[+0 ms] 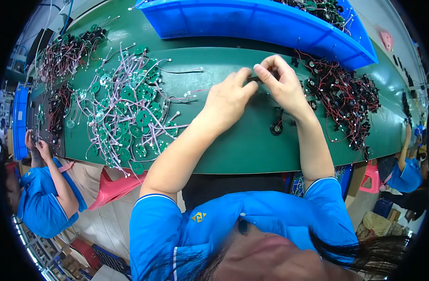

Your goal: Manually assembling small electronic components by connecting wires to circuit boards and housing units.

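Observation:
My left hand (228,97) and my right hand (286,88) meet over the green worktop. Both are closed, fingertips pinched together on a small dark part (255,79) mostly hidden by the fingers. Just below my right wrist lies a black plastic piece with a round wheel-like end (276,123). To the left of my left hand spreads a pile of green circuit boards (130,107) with pale pinkish cables and white connectors. A heap of black parts with red wires (348,100) lies to the right of my right hand.
Across the far side stands a long blue bin (252,21) holding more wired parts. Another wired pile (74,54) sits at the far left. Co-workers in blue shirts work at the left (50,196) and right (406,173). A pink stool (113,187) stands near the table's front edge.

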Demonstrator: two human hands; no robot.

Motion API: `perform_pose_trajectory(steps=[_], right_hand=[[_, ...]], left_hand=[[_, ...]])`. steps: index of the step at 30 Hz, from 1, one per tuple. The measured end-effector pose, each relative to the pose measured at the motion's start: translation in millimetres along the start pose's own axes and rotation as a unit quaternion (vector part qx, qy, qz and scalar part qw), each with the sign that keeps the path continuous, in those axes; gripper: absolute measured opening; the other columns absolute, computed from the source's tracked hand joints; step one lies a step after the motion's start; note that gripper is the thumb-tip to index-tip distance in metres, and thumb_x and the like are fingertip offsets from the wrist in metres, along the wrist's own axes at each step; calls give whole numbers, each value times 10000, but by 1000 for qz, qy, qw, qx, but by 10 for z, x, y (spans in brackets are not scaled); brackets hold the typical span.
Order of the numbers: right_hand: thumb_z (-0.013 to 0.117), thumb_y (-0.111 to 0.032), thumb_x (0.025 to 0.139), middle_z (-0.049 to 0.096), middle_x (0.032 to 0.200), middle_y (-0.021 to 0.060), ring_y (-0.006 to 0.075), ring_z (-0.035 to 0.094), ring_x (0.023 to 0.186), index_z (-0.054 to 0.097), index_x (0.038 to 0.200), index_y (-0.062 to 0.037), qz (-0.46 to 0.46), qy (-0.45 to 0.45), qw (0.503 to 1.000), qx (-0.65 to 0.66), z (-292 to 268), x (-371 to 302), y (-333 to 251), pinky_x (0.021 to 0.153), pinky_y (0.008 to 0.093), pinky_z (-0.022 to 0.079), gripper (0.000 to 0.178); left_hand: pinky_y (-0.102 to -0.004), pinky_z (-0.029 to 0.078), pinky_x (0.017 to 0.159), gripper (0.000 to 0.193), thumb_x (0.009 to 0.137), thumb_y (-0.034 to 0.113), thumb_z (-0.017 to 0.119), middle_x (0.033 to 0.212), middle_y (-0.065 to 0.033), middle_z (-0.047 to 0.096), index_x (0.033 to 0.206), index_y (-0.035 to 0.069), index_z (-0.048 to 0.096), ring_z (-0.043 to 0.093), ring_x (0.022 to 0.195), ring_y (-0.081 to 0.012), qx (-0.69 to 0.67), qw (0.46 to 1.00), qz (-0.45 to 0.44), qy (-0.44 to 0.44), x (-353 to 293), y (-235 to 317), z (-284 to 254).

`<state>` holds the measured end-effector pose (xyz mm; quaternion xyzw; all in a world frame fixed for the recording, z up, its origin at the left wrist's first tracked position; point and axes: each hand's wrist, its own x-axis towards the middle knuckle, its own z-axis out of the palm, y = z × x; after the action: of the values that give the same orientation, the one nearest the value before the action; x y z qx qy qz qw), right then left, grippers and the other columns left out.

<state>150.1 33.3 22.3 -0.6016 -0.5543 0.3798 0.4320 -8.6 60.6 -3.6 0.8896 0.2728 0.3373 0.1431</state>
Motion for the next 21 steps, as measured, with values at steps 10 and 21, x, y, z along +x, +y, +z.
perform_pose_trajectory(steps=[10, 21], right_hand=[[489, -205, 940, 587, 674, 51, 20, 385, 419, 531, 1151, 3, 63, 31, 959, 274, -368, -161, 2, 357, 132, 259, 299], [676, -272, 772, 471, 585, -25, 98, 378, 505, 606, 707, -24, -133, -37, 982, 126, -689, 340, 389, 467, 241, 329, 266]], left_hand=[[-330, 426, 615, 131, 741, -2, 594, 837, -57, 555, 864, 43, 582, 537, 663, -241, -260, 959, -102, -46, 239, -26, 166], [-265, 454, 687, 170, 791, -4, 573, 1130, -131, 564, 958, 10, 603, 575, 812, -232, -71, 995, 33, -59, 534, -97, 292]])
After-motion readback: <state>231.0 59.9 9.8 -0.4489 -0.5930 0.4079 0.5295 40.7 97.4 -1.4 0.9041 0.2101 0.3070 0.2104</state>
